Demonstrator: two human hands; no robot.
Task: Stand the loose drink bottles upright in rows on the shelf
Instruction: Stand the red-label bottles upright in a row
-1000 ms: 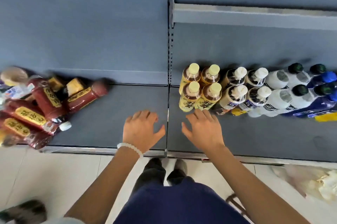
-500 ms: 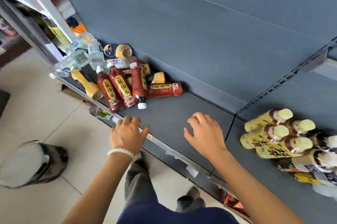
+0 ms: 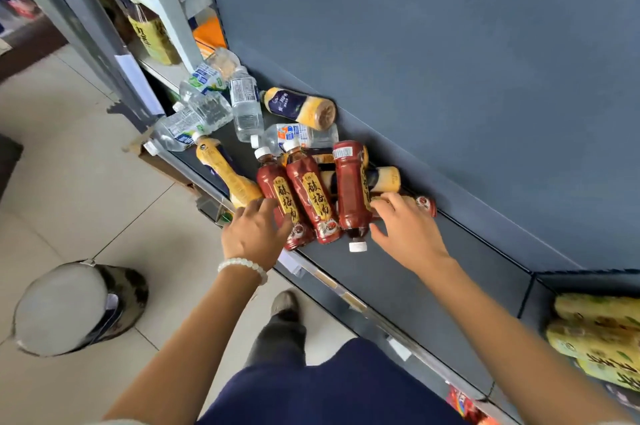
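Note:
A heap of loose bottles lies flat on the dark shelf (image 3: 408, 272). Three dark red bottles with yellow labels (image 3: 311, 198) lie side by side, a fourth red bottle (image 3: 425, 205) lies behind them. Yellow bottles (image 3: 221, 166) and clear water bottles (image 3: 244, 106) lie further left. My left hand (image 3: 254, 234), fingers spread, touches the leftmost red bottle. My right hand (image 3: 407, 230), also spread, rests over the fourth red bottle beside the rightmost of the three. Neither hand grips anything.
Yellow-green bottles (image 3: 595, 338) fill the adjoining shelf bay at the right edge. A round lidded bin (image 3: 74, 308) stands on the tiled floor at lower left. Another shelf unit (image 3: 114, 30) with goods rises at upper left. My legs and shoes are below the shelf edge.
The view has swung left from the standing rows to the loose heap. Both hands have moved forward from open shelf space onto the red bottles.

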